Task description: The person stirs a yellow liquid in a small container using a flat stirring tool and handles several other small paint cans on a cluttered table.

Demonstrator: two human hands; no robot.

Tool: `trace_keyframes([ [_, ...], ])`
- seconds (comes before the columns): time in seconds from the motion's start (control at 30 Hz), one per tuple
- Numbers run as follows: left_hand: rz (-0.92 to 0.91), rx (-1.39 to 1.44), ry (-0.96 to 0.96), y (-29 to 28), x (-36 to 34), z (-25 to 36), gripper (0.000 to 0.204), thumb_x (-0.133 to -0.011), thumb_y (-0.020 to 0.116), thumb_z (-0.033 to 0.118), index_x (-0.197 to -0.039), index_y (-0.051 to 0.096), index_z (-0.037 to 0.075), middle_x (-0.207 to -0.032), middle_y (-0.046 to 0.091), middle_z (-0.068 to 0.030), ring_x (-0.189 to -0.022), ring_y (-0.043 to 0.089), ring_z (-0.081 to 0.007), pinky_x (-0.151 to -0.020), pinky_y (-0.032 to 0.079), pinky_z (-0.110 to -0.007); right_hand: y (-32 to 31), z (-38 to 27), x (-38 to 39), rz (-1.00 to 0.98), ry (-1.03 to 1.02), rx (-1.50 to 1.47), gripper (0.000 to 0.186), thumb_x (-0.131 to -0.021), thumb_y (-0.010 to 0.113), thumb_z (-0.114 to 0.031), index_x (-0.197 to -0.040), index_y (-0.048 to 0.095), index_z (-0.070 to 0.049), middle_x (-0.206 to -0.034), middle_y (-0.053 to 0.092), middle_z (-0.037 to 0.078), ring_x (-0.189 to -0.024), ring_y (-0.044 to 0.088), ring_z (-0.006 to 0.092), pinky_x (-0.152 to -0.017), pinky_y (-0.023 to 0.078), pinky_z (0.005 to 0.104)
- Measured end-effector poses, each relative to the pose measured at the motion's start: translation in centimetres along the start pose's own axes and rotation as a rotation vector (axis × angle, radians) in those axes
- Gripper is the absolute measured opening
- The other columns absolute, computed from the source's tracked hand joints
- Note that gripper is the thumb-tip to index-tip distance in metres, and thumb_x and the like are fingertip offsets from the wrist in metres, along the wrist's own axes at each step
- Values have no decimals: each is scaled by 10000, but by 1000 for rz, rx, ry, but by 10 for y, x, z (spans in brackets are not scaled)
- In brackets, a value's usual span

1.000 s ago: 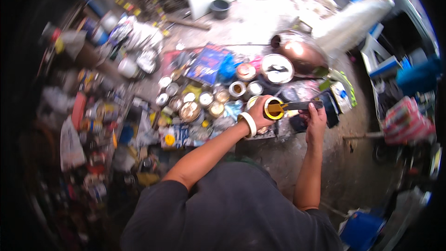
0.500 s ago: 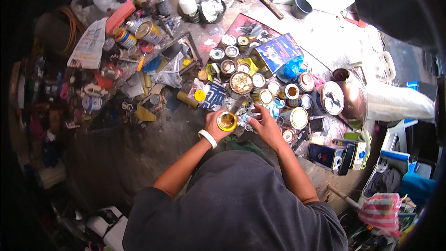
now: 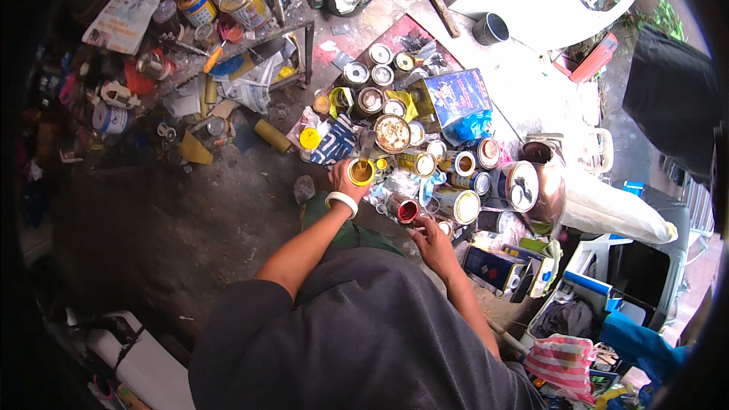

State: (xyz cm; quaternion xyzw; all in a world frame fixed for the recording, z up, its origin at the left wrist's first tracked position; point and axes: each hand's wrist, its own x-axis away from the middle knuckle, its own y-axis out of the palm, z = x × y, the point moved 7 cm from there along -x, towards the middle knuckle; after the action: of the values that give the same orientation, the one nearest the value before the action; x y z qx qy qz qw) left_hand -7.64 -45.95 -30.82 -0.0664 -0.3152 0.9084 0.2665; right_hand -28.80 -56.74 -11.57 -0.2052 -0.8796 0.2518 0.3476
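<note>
My left hand (image 3: 341, 180), with a white band at the wrist, is wrapped round a small open can of yellow paint (image 3: 361, 173). A stick-like thing appears to stand in that can, its kind unclear. To the right, the fingers of my right hand (image 3: 433, 247) close at the near rim of a small open can of dark red paint (image 3: 408, 211). Just beyond my hands stand several paint cans, among them a wide can with a stained, rusty lid (image 3: 392, 134). A yellow lid (image 3: 310, 138) lies beside a blue-and-white patterned cloth (image 3: 334, 143).
A blue rectangular tin (image 3: 459, 99) stands behind the cans. To the right are a large can (image 3: 522, 186), a copper-coloured vessel (image 3: 553, 182) and a dark blue tin (image 3: 493, 268). A littered low frame (image 3: 308, 53) stands at left. A dark bucket (image 3: 490, 29) sits at the back.
My right hand, empty with fingers apart before, has moved nearer to me and is now at the red paint can. My left hand still holds the yellow can. The head view has shifted.
</note>
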Motion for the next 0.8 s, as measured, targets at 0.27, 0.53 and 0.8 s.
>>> trace_keyframes([
  [0.27, -68, -15, 19, 9, 1, -4, 1067, -534, 959, 267, -1419, 378, 141, -1373, 459, -161, -1305, 433, -368, -1107, 307, -514, 22, 16, 9, -87, 84, 13, 378, -957, 669, -225, -1253, 599, 0, -1166, 677, 216, -1048, 673, 339, -887, 527, 410],
  [0.53, -272, -79, -89, -24, 4, -23, 1170, -637, 903, 235, -1580, 214, 159, -1451, 356, -196, -1335, 379, -420, -1147, 331, -498, 55, 46, 28, -328, 225, -330, 379, -988, 628, -264, -1260, 612, 1, -1153, 706, 149, -1062, 676, 240, -931, 505, 353],
  [0.8, -733, -236, -148, -71, 41, -68, 1034, -696, 849, 477, -1520, 362, 87, -1525, 362, -226, -1404, 371, -401, -1169, 322, -485, 82, 92, 42, -321, 277, -378, 483, -1013, 559, -352, -1316, 579, 23, -1253, 657, 191, -1191, 607, 265, -1028, 443, 354],
])
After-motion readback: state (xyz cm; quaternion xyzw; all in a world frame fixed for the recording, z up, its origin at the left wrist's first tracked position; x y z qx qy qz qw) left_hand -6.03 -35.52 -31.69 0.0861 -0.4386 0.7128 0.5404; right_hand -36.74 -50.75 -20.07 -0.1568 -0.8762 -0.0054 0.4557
